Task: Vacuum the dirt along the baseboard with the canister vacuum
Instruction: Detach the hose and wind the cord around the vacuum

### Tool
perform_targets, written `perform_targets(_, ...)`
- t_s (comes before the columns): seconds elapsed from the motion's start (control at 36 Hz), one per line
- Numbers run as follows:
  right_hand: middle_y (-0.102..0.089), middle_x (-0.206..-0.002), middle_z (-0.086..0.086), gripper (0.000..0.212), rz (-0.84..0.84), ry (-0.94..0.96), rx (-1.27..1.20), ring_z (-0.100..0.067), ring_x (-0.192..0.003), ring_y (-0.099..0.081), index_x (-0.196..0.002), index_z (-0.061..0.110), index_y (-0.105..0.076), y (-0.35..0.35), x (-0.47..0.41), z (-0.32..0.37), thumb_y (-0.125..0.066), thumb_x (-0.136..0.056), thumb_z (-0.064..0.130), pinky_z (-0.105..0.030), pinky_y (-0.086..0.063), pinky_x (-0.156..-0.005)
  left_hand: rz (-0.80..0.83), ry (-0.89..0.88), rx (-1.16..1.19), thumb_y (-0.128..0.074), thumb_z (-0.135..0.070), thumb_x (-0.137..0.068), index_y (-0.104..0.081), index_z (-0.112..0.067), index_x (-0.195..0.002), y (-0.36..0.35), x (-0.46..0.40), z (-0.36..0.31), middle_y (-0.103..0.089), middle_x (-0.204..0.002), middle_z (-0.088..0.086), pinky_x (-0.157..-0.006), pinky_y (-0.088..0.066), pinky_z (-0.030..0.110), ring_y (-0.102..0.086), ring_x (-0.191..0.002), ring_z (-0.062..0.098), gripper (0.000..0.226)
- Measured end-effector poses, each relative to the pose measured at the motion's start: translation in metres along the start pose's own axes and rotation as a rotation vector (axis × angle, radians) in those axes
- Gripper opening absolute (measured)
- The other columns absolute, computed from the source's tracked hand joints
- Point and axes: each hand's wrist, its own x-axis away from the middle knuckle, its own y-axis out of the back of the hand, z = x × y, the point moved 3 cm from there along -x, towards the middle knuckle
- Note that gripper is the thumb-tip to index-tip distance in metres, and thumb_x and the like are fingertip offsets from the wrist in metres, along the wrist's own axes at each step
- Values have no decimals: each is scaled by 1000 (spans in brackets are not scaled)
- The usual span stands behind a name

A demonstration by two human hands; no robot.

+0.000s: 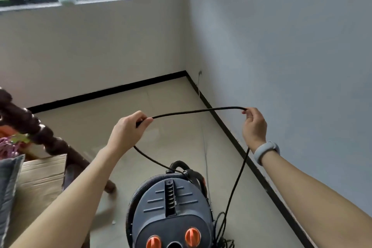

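Two grips pinch power cord (198, 111): left hand (128, 130) | right hand (254, 125) | canister vacuum (171, 211) below

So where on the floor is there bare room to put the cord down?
Bare floor lies ahead of the vacuum, bordered by the two baseboards up to the corner. A narrower strip runs between the vacuum and the right wall. It is crowded at left by the box and chair leg, and beside the vacuum, where the cord lies.
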Motion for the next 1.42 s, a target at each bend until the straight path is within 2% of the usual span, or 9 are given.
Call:
perform_targets(0.17,-58,-116,-22,31,75,-79,98,-36,-104,-55,-109,-2,-61,-27,-7,-16,-34,-104,13,-28,-36,-79,-135,55,-111,-62,-24,-93,-72,-9,-92,-9,33,44,-69,-82,7,-65,-46,34,-63,-74,34,18)
perform_targets(0.31,-57,-117,-26,30,245,-71,155,-39,-106,-54,-116,-2,-61,-82,5,-29,-37,-102,8,-31,-37,-81,-316,21,-327,-52,-33,-91,-73,-9,-82,-17,63,53,-59,-64,8,-41,-44,31,-56,-43,33,33)
perform_targets(0.64,-60,-125,-15,32,708,3,326,-32,-116,-53,-126,10,-63,-227,69,-115,-42,-101,12,-31,-39,-92,-122,383,-550,-44,-35,-91,-70,-10,-71,-94,178,146,-57,-60,7,-39,-37,25,-53,-39,33,40)
perform_targets(0.78,-66,-120,-13,34,887,74,489,-35,-117,-53,-125,17,-65,-276,96,-147,-45,-97,13,-38,-45,-96,-190,615,-470,-56,-26,-88,-72,-9,-79,-124,195,170,-61,-67,12,-45,-44,33,-57,-45,38,26)
perform_targets(0.89,-55,-133,-18,46,1102,107,669,-39,-122,-50,-140,11,-43,-301,139,-154,-42,-94,8,-42,-45,-97,-210,745,-414,-57,-26,-90,-74,-9,-87,-135,212,179,-62,-71,13,-46,-43,37,-59,-53,41,24)
perform_targets(1.06,-32,-156,-5,51,1295,498,572,-23,-141,-31,-150,15,-32,-323,200,-114,-43,-99,17,-40,-27,-114,-265,847,-225,-61,-22,-95,-74,-9,-100,-124,228,195,-65,-82,15,-65,-45,41,-60,-76,41,19)
perform_targets(1.22,-11,-162,5,57,1565,782,789,-17,-149,-6,-154,29,-13,-348,256,-96,-35,-102,35,-60,-4,-117,-332,839,-38,-65,-14,-92,-75,-3,-102,-105,231,208,-67,-79,14,-70,-44,34,-61,-74,31,18)
perform_targets(1.33,-39,-149,-1,48,1637,883,782,-21,-143,-25,-148,31,-32,-359,290,-93,-38,-102,41,-62,-5,-115,-364,870,72,-66,-13,-91,-75,-3,-99,-96,233,216,-70,-85,10,-72,-39,22,-59,-78,19,16)
perform_targets(1.42,-53,-126,-7,32,1559,934,750,-28,-123,-45,-130,24,-54,-363,302,-86,-44,-100,30,-47,-19,-111,-387,900,122,-65,-13,-91,-75,-2,-96,-89,234,222,-70,-86,5,-77,-44,27,-59,-81,15,16)
